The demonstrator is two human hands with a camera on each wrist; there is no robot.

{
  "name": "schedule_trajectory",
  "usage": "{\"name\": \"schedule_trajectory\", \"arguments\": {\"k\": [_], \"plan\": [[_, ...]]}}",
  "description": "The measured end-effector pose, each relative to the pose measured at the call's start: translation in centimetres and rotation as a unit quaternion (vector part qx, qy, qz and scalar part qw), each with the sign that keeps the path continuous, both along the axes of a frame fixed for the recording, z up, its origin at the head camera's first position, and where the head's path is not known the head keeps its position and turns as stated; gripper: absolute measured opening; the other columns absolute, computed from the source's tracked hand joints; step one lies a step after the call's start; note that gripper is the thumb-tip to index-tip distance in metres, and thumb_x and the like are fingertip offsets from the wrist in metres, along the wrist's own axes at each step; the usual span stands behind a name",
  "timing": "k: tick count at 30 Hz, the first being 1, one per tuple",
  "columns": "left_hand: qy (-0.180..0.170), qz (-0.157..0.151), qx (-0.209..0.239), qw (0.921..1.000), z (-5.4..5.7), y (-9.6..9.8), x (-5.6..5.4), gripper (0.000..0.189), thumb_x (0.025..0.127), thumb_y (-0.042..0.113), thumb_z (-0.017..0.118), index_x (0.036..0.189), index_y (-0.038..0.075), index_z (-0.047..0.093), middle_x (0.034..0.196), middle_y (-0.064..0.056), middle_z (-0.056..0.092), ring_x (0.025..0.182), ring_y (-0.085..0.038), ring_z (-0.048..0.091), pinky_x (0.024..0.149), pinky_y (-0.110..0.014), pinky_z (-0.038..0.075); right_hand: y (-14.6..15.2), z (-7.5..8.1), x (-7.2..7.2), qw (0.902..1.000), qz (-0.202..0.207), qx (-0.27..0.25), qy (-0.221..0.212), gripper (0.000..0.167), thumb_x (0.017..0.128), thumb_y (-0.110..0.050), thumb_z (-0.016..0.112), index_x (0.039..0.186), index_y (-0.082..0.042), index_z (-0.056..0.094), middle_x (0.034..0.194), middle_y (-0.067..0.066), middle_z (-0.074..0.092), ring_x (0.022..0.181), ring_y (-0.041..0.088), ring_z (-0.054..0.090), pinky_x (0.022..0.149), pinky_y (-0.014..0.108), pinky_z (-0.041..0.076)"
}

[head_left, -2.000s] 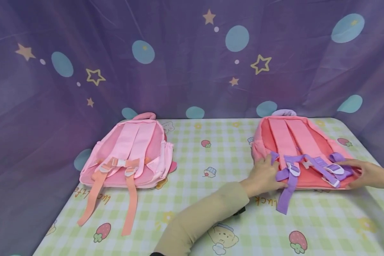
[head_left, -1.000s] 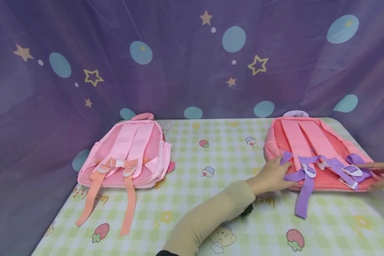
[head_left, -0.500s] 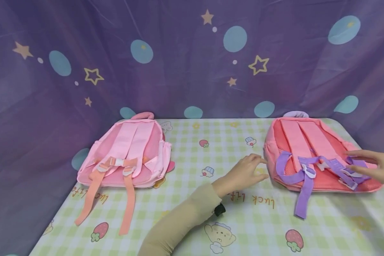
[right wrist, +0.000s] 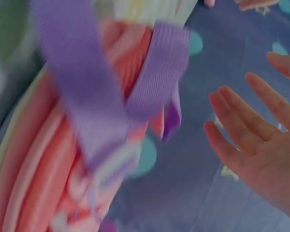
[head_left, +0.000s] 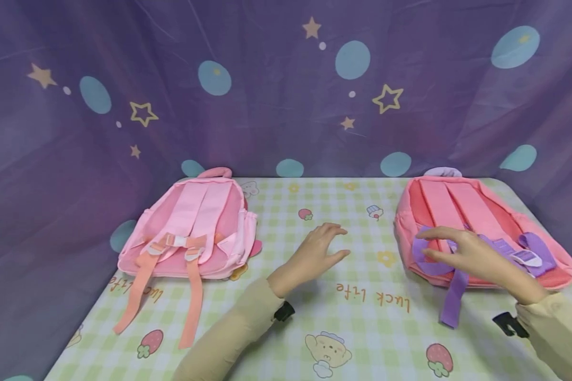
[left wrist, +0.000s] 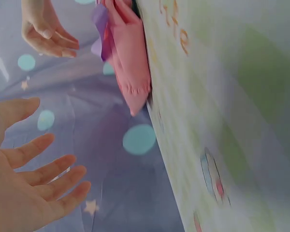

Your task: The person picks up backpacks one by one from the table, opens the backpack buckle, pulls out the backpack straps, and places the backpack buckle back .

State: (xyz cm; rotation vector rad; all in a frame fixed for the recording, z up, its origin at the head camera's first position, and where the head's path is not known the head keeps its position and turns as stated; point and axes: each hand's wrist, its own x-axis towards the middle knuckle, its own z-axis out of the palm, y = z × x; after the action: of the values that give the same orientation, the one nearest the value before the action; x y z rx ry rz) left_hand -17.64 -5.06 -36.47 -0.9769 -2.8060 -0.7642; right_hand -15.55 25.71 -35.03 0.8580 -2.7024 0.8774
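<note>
On the right of the table lies a coral backpack (head_left: pixel 440 201), back panel up, with purple webbing straps (head_left: pixel 454 304) and white buckles. My right hand (head_left: pixel 481 262) hovers over its lower part, fingers extended and holding nothing; the right wrist view shows a gap between that hand (right wrist: pixel 266 150) and the purple strap (right wrist: pixel 77 72). Left of this bag, above the tablecloth, my left hand (head_left: pixel 310 259) is held out, thumb and fingers spread, with nothing in it. A light pink backpack (head_left: pixel 186 206) with orange straps (head_left: pixel 193 309) rests at the left, also back panel up.
Both bags sit on a table with a green checked cloth (head_left: pixel 271 317) printed with strawberries and letters. Behind and at the sides hangs a purple curtain (head_left: pixel 267 121) with stars and blue ovals. Top handles of both bags point toward the curtain.
The coral backpack slid right between my two hands, then both let go of it. My left hand has drawn away leftward; my right hand has come leftward over the bag.
</note>
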Motion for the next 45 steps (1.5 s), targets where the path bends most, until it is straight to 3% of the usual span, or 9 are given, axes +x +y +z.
{"name": "schedule_trajectory", "arguments": {"k": [4,9,11,20,26,32,40,45], "plan": [[0.013,0.014,0.012,0.9997,0.1,-2.1,0.1,0.041,0.087,0.03,0.055,0.12,0.007,0.049,0.126,-0.01,0.045,0.118,-0.024,0.041,0.098,-0.039,0.031,-2.4,-0.7,-0.9,0.9991,0.039,-0.018,-0.008,0.03,0.075,-0.006,0.068,0.105,-0.005,0.062,0.099,0.008,0.063,0.076,0.006,0.053,0.058,0.021,0.042],[0.024,0.037,0.017,0.9989,0.0,-4.5,0.2,0.041,0.086,0.028,0.057,0.119,0.005,0.05,0.125,-0.012,0.045,0.115,-0.027,0.043,0.097,-0.041,0.032,-5.1,-1.5,-1.8,0.999,0.039,0.002,-0.022,0.027,0.08,-0.021,0.065,0.105,-0.01,0.063,0.103,0.001,0.063,0.097,0.015,0.056,0.078,0.035,0.046],[0.026,0.049,0.021,0.9983,-0.1,-5.5,0.3,0.041,0.085,0.027,0.058,0.119,0.004,0.051,0.124,-0.013,0.046,0.115,-0.027,0.043,0.097,-0.041,0.032,-6.0,-1.8,-2.2,0.9982,0.048,-0.005,-0.035,0.027,0.082,-0.023,0.063,0.106,-0.011,0.062,0.104,0.0,0.063,0.099,0.016,0.056,0.081,0.038,0.045],[0.076,0.09,0.045,0.992,0.0,-9.6,0.8,0.038,0.081,0.021,0.063,0.113,0.002,0.054,0.119,-0.016,0.049,0.111,-0.03,0.046,0.094,-0.043,0.034,-10.2,-2.4,-3.4,0.9942,0.102,-0.031,-0.011,0.025,0.079,-0.017,0.065,0.103,-0.009,0.063,0.103,0.002,0.063,0.1,0.019,0.056,0.086,0.037,0.043],[0.096,0.112,0.044,0.9881,0.1,-12.6,1.4,0.038,0.081,0.02,0.064,0.111,0.0,0.055,0.117,-0.016,0.05,0.111,-0.03,0.046,0.094,-0.044,0.034,-12.8,-2.3,-3.8,0.9899,0.123,-0.048,-0.051,0.027,0.081,-0.019,0.064,0.106,-0.009,0.062,0.105,0.001,0.062,0.103,0.019,0.054,0.089,0.037,0.041],[0.078,0.141,0.051,0.9856,0.0,-15.5,2.2,0.04,0.081,0.02,0.064,0.114,-0.001,0.052,0.119,-0.018,0.048,0.111,-0.031,0.044,0.092,-0.048,0.033,-15.2,-2.2,-4.0,0.9844,0.149,-0.056,-0.074,0.027,0.082,-0.019,0.063,0.108,-0.011,0.061,0.109,0.002,0.06,0.107,0.019,0.052,0.092,0.036,0.039],[0.148,0.145,0.064,0.9762,-0.1,-18.8,2.8,0.039,0.074,0.009,0.069,0.108,-0.004,0.055,0.112,-0.021,0.051,0.104,-0.035,0.047,0.086,-0.051,0.037,-18.1,-2.2,-4.3,0.9767,0.173,-0.07,-0.106,0.03,0.084,-0.017,0.06,0.113,-0.01,0.058,0.115,0.005,0.057,0.111,0.02,0.049,0.094,0.037,0.037],[0.138,0.168,0.059,0.9743,0.2,-20.6,3.5,0.037,0.075,0.005,0.067,0.107,-0.005,0.054,0.113,-0.024,0.049,0.104,-0.039,0.045,0.085,-0.052,0.036,-19.9,-2.2,-4.4,0.9728,0.181,-0.069,-0.127,0.033,0.085,-0.021,0.059,0.115,-0.009,0.057,0.119,0.005,0.054,0.114,0.02,0.047,0.094,0.036,0.037]]}}
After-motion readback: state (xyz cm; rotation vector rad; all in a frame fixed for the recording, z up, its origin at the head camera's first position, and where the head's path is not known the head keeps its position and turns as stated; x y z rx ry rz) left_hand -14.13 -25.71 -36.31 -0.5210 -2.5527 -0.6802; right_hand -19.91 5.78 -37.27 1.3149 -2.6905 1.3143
